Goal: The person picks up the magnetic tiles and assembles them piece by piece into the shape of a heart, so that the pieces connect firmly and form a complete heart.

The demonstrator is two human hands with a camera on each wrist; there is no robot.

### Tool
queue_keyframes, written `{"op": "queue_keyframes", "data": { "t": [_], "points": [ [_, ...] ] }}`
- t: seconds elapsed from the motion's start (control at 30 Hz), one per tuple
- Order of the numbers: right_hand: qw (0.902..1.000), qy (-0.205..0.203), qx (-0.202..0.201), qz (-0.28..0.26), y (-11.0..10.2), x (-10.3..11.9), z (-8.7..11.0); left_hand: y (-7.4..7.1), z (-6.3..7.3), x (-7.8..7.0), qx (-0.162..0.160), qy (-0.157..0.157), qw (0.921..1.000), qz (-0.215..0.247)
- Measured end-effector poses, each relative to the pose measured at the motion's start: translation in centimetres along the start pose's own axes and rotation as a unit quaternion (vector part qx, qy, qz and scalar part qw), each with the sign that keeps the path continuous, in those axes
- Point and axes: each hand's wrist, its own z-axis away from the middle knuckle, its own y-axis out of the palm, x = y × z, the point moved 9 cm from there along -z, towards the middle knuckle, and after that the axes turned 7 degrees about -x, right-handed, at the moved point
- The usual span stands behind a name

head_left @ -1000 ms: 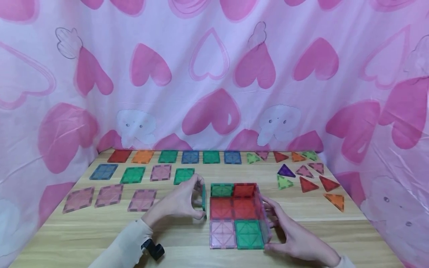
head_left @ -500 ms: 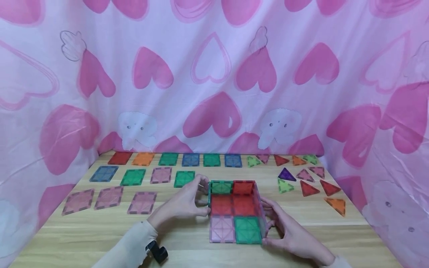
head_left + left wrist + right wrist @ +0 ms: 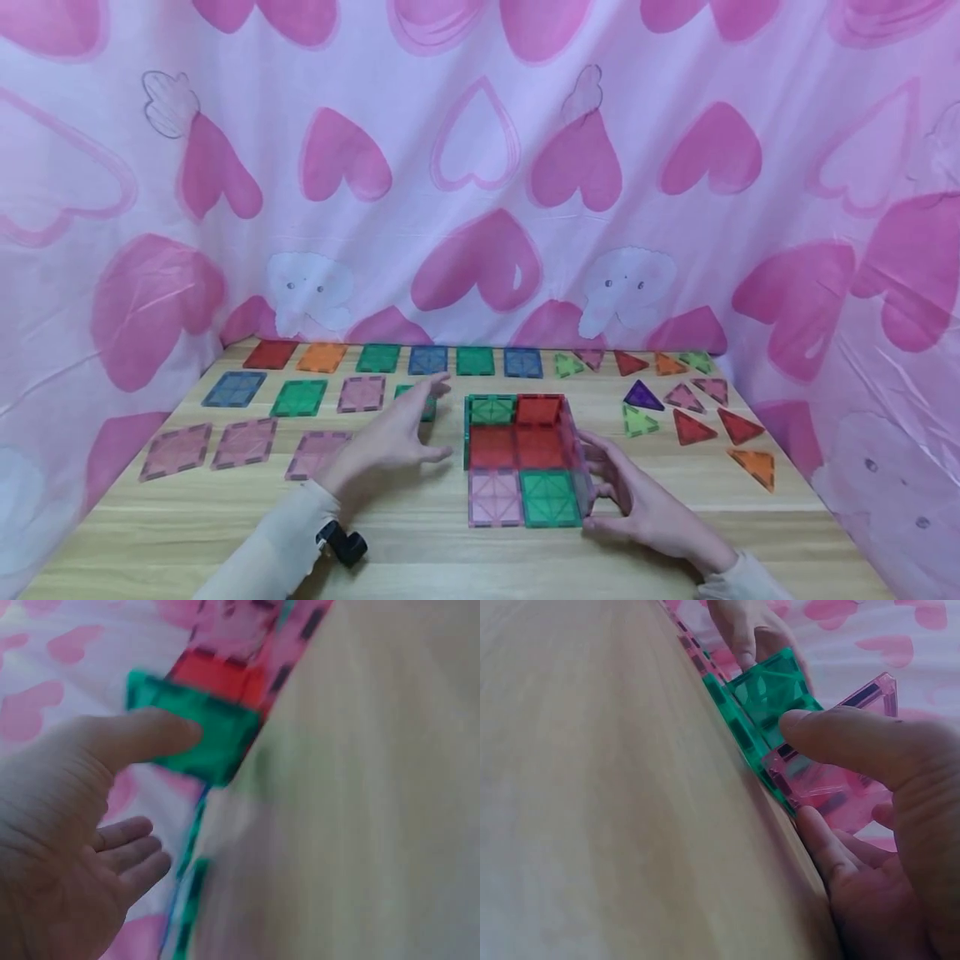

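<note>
A tray-like build of see-through magnetic tiles [image 3: 550, 498] stands on the table, with a floor of red, pink and green squares. Green and red squares rise along its back, and a green tile [image 3: 217, 735] stands upright at its back left. Pink tiles [image 3: 832, 784] form the right wall. My left hand [image 3: 390, 433], thumb and fingers spread, is apart from the build on its left. In the left wrist view the thumb overlaps the upright green tile. My right hand [image 3: 645, 508] holds the right wall from outside, thumb at the front end and fingers along the outer side.
Loose square tiles lie in rows on the left and back of the wooden table [image 3: 405, 550], including a pink square [image 3: 362, 394] and a blue one [image 3: 522, 362]. Several triangles, one purple [image 3: 642, 396], lie at the back right. A heart-print curtain [image 3: 480, 167] encloses the table.
My left hand brought the green tile against the build's left back side, let go and drew back left with fingers spreading. My right hand has stayed at the right wall.
</note>
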Motion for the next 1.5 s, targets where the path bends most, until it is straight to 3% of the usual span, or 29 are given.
{"op": "queue_keyframes", "data": {
  "t": [0.13,0.27,0.37,0.47,0.63,0.77,0.87,0.97,1.2,1.37,1.5],
  "points": [
    [1.0000,-0.001,0.002,0.008,0.0,-0.1,0.1,-1.6,-0.1,1.3,-0.014,0.004,0.9955,-0.094],
    [1.0000,-0.005,0.001,0.006,-0.1,0.0,0.0,-1.0,0.2,2.3,0.027,-0.001,0.9899,-0.139],
    [0.9999,-0.009,0.009,0.002,0.1,0.0,0.0,-0.5,0.5,2.6,0.045,-0.019,0.9886,-0.142],
    [0.9998,-0.008,0.016,0.001,0.2,0.1,0.1,-0.4,0.8,2.5,0.042,-0.030,0.9888,-0.140],
    [0.9999,0.004,0.014,0.005,0.1,0.1,0.4,-0.9,0.8,1.3,0.013,-0.014,0.9890,-0.147],
    [0.9998,0.004,0.015,0.009,0.2,0.1,0.3,-1.5,0.9,1.0,-0.019,-0.026,0.9890,-0.144],
    [0.9998,0.003,0.016,0.008,0.2,0.1,0.3,-1.5,1.4,0.8,-0.020,-0.031,0.9909,-0.129],
    [0.9998,-0.003,0.018,0.007,0.3,0.1,0.3,-1.4,2.2,0.2,-0.022,-0.010,0.9942,-0.105],
    [0.9995,-0.020,0.023,0.000,0.3,0.1,0.1,-0.8,4.2,-1.2,-0.042,0.025,0.9985,0.023],
    [0.9994,-0.026,0.022,-0.005,0.1,0.2,0.2,0.9,5.1,-1.9,-0.023,-0.001,0.9939,0.108],
    [0.9995,-0.024,0.021,-0.006,0.2,0.2,0.1,1.9,5.4,-2.8,-0.001,0.008,0.9927,0.120]
  ]
}}
